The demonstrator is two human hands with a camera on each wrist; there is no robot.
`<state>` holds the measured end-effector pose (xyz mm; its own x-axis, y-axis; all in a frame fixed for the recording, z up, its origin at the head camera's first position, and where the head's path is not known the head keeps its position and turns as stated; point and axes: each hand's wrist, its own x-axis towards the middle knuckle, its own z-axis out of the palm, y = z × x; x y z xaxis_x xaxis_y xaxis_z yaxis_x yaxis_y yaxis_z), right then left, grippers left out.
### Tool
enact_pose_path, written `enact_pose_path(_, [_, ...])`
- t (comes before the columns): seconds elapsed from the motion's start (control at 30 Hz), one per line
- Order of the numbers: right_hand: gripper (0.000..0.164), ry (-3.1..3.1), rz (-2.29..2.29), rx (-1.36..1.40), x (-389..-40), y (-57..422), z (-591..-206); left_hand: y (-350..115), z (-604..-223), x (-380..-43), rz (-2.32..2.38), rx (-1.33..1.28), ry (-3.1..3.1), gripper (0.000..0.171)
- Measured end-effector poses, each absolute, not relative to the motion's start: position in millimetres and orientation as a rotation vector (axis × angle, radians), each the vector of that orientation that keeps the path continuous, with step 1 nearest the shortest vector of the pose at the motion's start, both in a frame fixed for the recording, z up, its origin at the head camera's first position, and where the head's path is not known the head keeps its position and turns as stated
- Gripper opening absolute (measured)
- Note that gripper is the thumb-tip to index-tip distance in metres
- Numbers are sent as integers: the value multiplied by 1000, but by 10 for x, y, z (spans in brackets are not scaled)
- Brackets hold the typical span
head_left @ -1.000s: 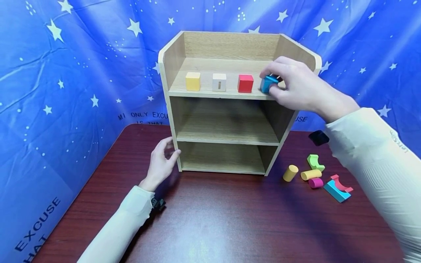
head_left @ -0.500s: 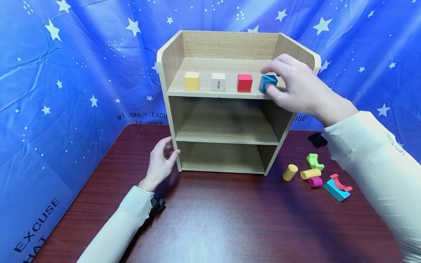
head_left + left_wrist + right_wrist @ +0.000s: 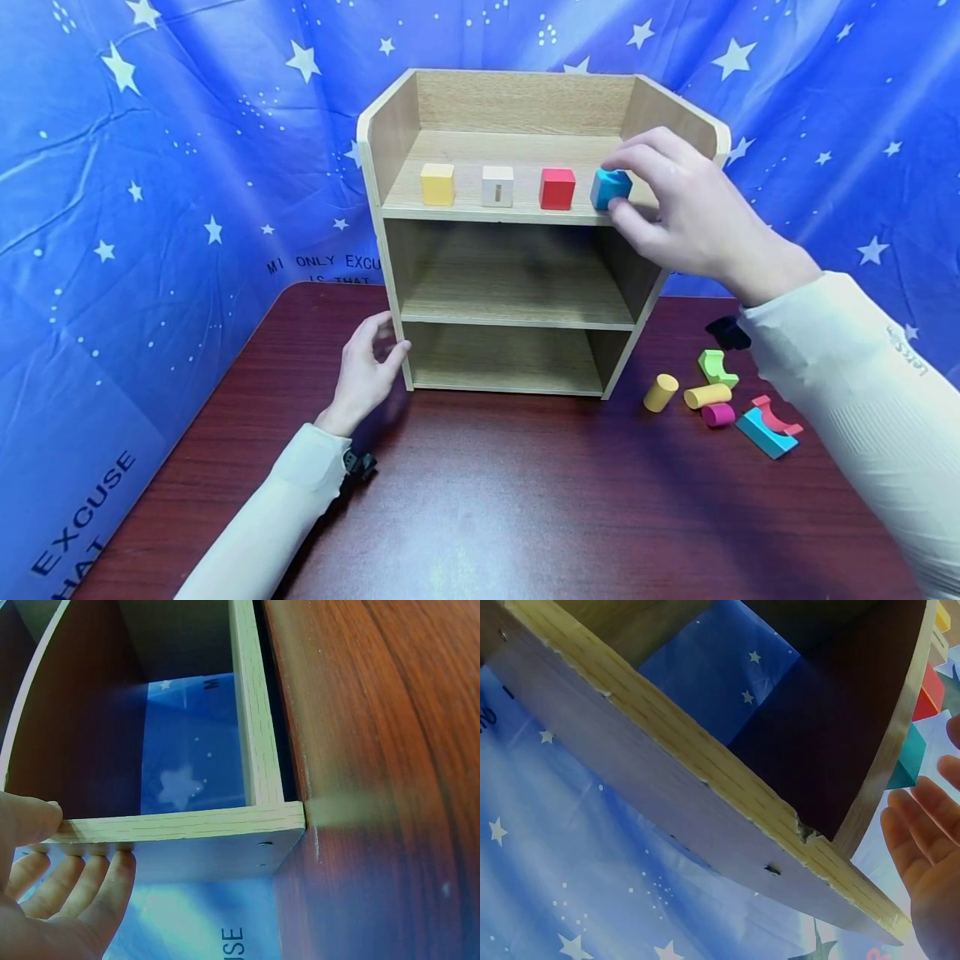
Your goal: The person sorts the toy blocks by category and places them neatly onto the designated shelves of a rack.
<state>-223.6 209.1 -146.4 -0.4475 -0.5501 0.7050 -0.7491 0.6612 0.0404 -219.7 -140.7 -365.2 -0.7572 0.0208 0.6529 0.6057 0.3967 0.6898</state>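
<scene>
Four blocks line the top board of a wooden shelf unit [image 3: 517, 323]: a yellow cube [image 3: 437, 185], a white cube [image 3: 497, 187] with a dark slot, a red cube [image 3: 557, 190] and a blue cube [image 3: 611, 191] at the right end. My right hand [image 3: 693, 208] is beside the blue cube, thumb at its front right and index finger above it. In the right wrist view, its relaxed fingers lie just off the blue cube [image 3: 909, 761]. My left hand [image 3: 362, 375] grips the unit's left side panel [image 3: 180, 825], thumb at the front edge, fingers against the outer face.
Right of the unit on the dark red table [image 3: 480, 500] lie a standing yellow cylinder [image 3: 661, 393], a lying yellow cylinder [image 3: 707, 396], a magenta cylinder [image 3: 718, 415], a green arch [image 3: 717, 367], a red arch [image 3: 776, 417] and a blue block [image 3: 767, 433]. A starry blue curtain [image 3: 187, 250] hangs behind.
My right hand has loosened from the blue cube and drawn slightly right and down; the cube stays on the top board. My left hand holds its place on the panel.
</scene>
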Motion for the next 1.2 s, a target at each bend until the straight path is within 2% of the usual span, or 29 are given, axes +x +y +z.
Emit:
enact_pose_path(0.13, [36,-2139,372,1006,-2190,2106,-1470,-1412,-3655,-2199,-1377,-534,-2098,40])
enact_pose_path(0.57, [36,-2014,262,1082,-2054,2200,-1596,-1402,-3643,-2199,-1375,-525,-2111,40])
enact_pose_path(0.83, [39,-1999,291,1078,-1972,2236,-1707,-1495,-3926,-2431,-1391,-525,-2087,44])
enact_pose_path(1.2, [39,-1958,406,1100,-1849,2255,-1880,-1511,-3953,-2446,-1370,-518,-2110,42])
